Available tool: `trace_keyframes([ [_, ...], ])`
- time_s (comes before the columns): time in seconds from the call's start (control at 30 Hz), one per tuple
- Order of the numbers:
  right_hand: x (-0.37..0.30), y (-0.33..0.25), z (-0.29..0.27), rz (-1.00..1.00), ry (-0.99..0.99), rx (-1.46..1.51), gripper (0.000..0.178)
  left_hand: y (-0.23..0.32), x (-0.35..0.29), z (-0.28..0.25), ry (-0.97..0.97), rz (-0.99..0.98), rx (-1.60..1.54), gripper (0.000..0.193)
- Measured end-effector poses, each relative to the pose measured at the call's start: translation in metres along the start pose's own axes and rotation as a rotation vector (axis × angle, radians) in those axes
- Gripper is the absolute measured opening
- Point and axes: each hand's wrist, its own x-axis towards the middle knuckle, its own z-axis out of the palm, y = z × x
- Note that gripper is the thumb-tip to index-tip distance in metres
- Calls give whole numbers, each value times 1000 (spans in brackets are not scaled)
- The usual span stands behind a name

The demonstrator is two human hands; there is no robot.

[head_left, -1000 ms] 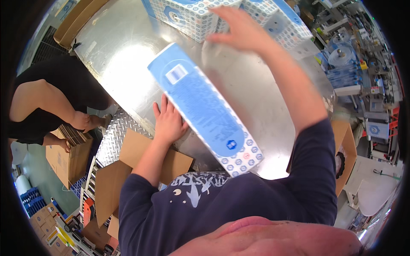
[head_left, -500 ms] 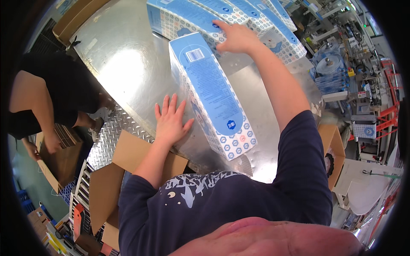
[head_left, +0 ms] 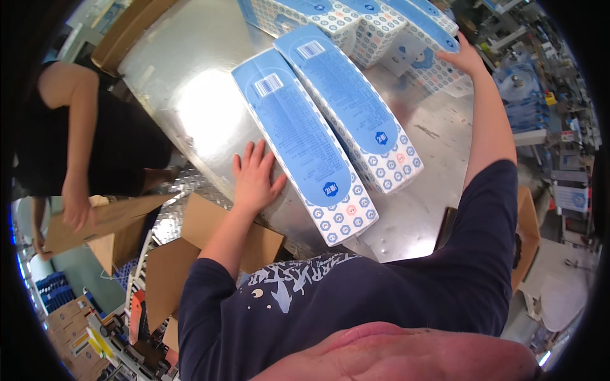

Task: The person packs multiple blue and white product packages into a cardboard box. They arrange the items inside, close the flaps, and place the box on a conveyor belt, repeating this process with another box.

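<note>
My left hand (head_left: 254, 181) lies flat on the metal table (head_left: 159, 70) with its fingers spread, close to the left side of a long blue-and-white pack (head_left: 295, 136). A second pack of the same kind (head_left: 349, 95) lies alongside it, slightly farther right. Both have a blue top face with a barcode. At the far right, my right hand (head_left: 467, 58) has its thumb and forefinger round the near end of another blue-and-white pack (head_left: 427, 28) in the far row. Part of its fingers is hidden at that pack's side.
More such packs (head_left: 318, 19) stand at the table's far side. An open cardboard box (head_left: 168, 273) is by my left arm, another carton (head_left: 527, 235) by my right elbow. On the left a co-worker (head_left: 95, 140) handles a cardboard box (head_left: 108, 222). Machinery (head_left: 521, 89) stands at right.
A second pack now lies beside the first, nearer me. My right hand has moved right, to another pack in the row. My left hand stays on the table. The co-worker's box has been raised.
</note>
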Motion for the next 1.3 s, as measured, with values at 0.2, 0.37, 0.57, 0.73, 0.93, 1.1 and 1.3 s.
trace_keyframes([
  [0.2,-5,-42,24,-72,-254,100,100,0,-3,12,37,-9,44,63],
  [0.37,-84,-113,-12,-2,-401,78,97,-18,0,22,-62,-94,84,56],
  [0.57,-254,-153,-77,-138,-396,169,76,82,-22,-52,-150,-452,-2023,62],
  [0.73,-359,-91,-116,-240,-578,523,81,116,-111,-72,-391,-517,-1432,63],
  [0.93,-367,-5,19,378,-861,1407,81,152,-110,-82,-732,-591,-1359,59],
  [1.1,-359,-52,-34,350,-775,1890,75,155,-141,-93,-452,-307,-1349,70],
  [1.3,-323,-166,-104,-149,-567,2390,52,141,-211,-165,298,77,-1186,55],
])
